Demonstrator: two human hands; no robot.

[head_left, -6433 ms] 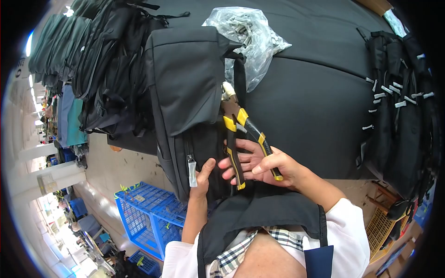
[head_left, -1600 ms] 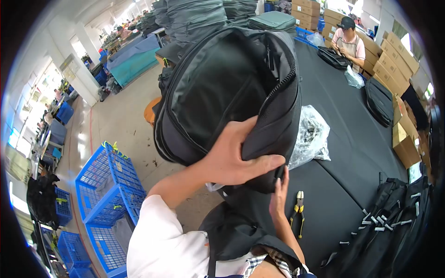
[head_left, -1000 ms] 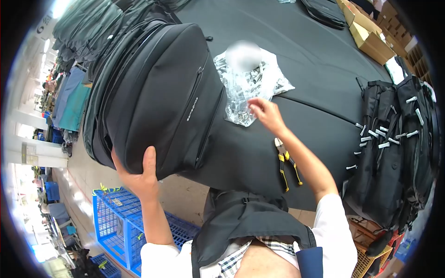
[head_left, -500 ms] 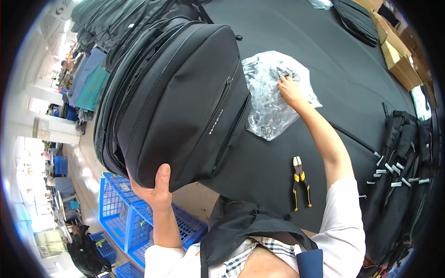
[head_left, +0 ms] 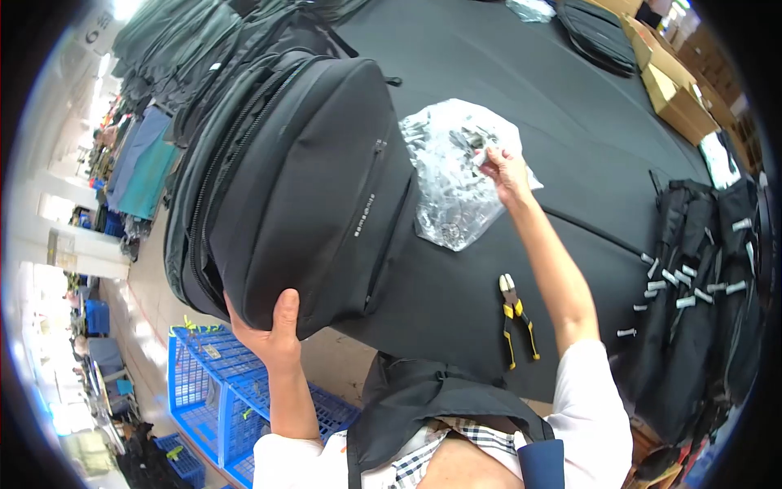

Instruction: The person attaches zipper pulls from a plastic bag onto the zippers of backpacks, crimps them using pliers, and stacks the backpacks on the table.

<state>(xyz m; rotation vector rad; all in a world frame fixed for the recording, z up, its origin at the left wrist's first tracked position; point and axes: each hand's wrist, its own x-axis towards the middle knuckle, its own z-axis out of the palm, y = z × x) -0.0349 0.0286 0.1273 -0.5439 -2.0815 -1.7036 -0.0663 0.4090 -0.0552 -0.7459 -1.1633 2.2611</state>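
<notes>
A black backpack (head_left: 309, 187) with zippers and a small white brand label stands tilted at the table's left edge. My left hand (head_left: 273, 336) is closed on its lower corner, thumb on the front panel and fingers hidden behind. A clear plastic bag (head_left: 456, 208) full of small grey and metallic pieces lies right of the backpack. Over the bag's right side is my right hand (head_left: 507, 173), its fingertips pinched together; what is between them is too small to name. Yellow-and-black pliers (head_left: 516, 322) lie on the table nearer my body.
Black cloth covers the table (head_left: 586, 155). More black bags (head_left: 692, 269) with white tags lie at the right edge. Cardboard boxes (head_left: 672, 94) and a flat black bag (head_left: 597, 37) are at the far right. Blue plastic crates (head_left: 220, 399) stand on the floor at lower left.
My right hand has lifted slightly from inside the plastic bag's pieces, fingertips now pinched. The view has shifted a little; my left hand still holds the backpack.
</notes>
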